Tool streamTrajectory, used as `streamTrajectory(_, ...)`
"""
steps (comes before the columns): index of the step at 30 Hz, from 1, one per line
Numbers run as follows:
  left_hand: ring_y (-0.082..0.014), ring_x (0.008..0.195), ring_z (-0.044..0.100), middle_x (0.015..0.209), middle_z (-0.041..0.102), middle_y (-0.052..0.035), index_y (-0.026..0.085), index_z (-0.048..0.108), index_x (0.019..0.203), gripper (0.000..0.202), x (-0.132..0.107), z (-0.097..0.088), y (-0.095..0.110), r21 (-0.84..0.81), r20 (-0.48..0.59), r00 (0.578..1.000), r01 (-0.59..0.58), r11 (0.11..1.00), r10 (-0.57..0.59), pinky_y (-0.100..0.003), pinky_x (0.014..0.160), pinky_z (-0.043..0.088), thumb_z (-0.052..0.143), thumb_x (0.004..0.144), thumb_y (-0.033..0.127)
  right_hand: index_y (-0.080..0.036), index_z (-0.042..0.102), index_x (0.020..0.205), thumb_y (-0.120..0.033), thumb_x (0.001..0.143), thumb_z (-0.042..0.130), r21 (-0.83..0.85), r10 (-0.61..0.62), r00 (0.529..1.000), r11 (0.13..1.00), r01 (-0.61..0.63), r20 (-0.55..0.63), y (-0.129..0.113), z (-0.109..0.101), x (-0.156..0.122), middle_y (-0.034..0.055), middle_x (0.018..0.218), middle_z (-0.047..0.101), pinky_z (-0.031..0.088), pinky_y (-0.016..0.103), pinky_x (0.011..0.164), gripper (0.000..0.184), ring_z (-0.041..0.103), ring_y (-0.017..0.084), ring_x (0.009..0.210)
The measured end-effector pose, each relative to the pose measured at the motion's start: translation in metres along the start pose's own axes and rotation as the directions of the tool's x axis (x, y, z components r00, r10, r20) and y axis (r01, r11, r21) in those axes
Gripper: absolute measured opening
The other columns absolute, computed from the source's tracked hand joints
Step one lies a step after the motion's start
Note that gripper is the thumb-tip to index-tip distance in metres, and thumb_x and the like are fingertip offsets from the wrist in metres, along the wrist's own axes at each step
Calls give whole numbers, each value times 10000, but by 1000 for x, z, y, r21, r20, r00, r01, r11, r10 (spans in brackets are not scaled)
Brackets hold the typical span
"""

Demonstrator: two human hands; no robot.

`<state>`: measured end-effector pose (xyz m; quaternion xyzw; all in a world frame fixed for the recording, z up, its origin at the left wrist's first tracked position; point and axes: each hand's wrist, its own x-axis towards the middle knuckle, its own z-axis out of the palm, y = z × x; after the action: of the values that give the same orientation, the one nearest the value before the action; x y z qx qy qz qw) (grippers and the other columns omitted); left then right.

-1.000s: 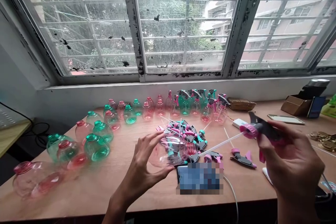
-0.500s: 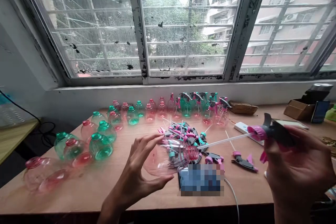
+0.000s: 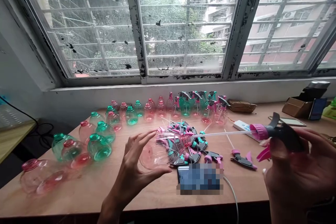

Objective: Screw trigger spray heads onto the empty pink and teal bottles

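A wood-toned tabletop (image 3: 147,196) carries open red and green bottles (image 3: 99,148) down its left side and along the back — beside bottles fitted with trigger sprayers (image 3: 186,109). Mid-surface lies a heap of spray heads (image 3: 187,127), a smartphone (image 3: 198,178) in front — a lone spray head (image 3: 243,161), power strip (image 3: 242,125) and cardboard box (image 3: 296,107) to the right.

Right hand (image 3: 299,168) partly cut off

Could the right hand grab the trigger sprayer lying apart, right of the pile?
Probably not: the right hand grips another trigger sprayer, though the lone sprayer lies close by with nothing covering it.
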<state>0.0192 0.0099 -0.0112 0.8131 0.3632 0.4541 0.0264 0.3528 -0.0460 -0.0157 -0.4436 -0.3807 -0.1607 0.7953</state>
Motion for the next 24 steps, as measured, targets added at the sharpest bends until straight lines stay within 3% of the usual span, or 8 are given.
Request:
streamTrajectory(5, -364, 1449, 584, 1568, 656, -93, 403, 484, 1621, 853, -1, 4, 1, -23, 32, 999, -10, 1000, 11, -568, 1220, 514, 881, 888, 583, -478, 799, 1301, -296, 930, 865, 50, 13, 999, 999, -15, 45, -6, 3, -4, 55, 1355, 695, 533, 758, 1113, 418, 616, 496, 1406)
streamTrajectory(9, -361, 1553, 534, 1690, 535, -139, 412, 170, 1755, 1131, -6, 12, 4, -166, -53, 998, 34, 986, -44, -576, 1261, 490, 900, 898, 517, -382, 794, 1220, -226, 896, 890, 203, 103, 957, 966, -161, 271, -7, 11, -18, 61, 1257, 668, 675, 577, 935, 372, 712, 363, 1195)
streamTrajectory(12, -350, 1591, 511, 1719, 497, -150, 409, 95, 1772, 1226, -6, 17, 5, -237, -138, 990, 6, 972, -40, -582, 1323, 433, 937, 881, 429, -366, 753, 1302, -194, 903, 901, 260, 204, 820, 884, -389, 535, -3, 13, -28, 30, 1152, 711, 711, 391, 845, 459, 765, 261, 1043)
streamTrajectory(15, -341, 1618, 488, 1751, 466, -156, 366, 174, 1776, 1215, -4, 19, 5, -279, -202, 979, -95, 956, 38, -541, 1342, 432, 967, 856, 337, -394, 748, 1357, -256, 985, 863, 205, 221, 567, 780, -591, 794, -3, 12, -33, 17, 1121, 742, 704, 292, 820, 413, 782, 208, 967)
streamTrajectory(17, -320, 1636, 470, 1783, 426, -152, 340, 205, 1774, 1204, -2, 18, 6, -297, -214, 971, -169, 940, 106, -477, 1327, 468, 968, 848, 233, -376, 791, 1311, -348, 1021, 835, 145, 215, 431, 735, -663, 876, -9, 12, -34, 34, 1180, 725, 696, 276, 825, 295, 762, 204, 973)
streamTrajectory(20, -276, 1674, 409, 1819, 373, -117, 334, 205, 1774, 1167, -1, 15, 9, -295, -210, 964, -223, 929, 165, -408, 1327, 469, 914, 876, 107, -339, 836, 1227, -468, 1009, 837, 126, 229, 399, 713, -690, 888, -20, 12, -36, 47, 1202, 711, 663, 266, 860, 253, 724, 220, 1024)
streamTrajectory(22, -276, 1699, 358, 1841, 323, -108, 325, 177, 1781, 1175, -3, 14, 11, -252, -201, 958, -251, 934, 204, -417, 1350, 436, 888, 883, 64, -363, 824, 1243, -513, 1006, 831, 121, 248, 405, 707, -696, 880, -26, 13, -38, 30, 1131, 739, 643, 254, 857, 281, 717, 210, 997)
streamTrajectory(24, -298, 1727, 284, 1873, 233, -114, 313, 123, 1790, 1195, -4, 16, 13, -170, -167, 954, -278, 946, 250, -459, 1375, 393, 857, 892, 24, -385, 795, 1287, -548, 1005, 820, 72, 289, 366, 690, -721, 885, -27, 14, -40, 2, 1001, 756, 633, 237, 795, 326, 718, 188, 897)
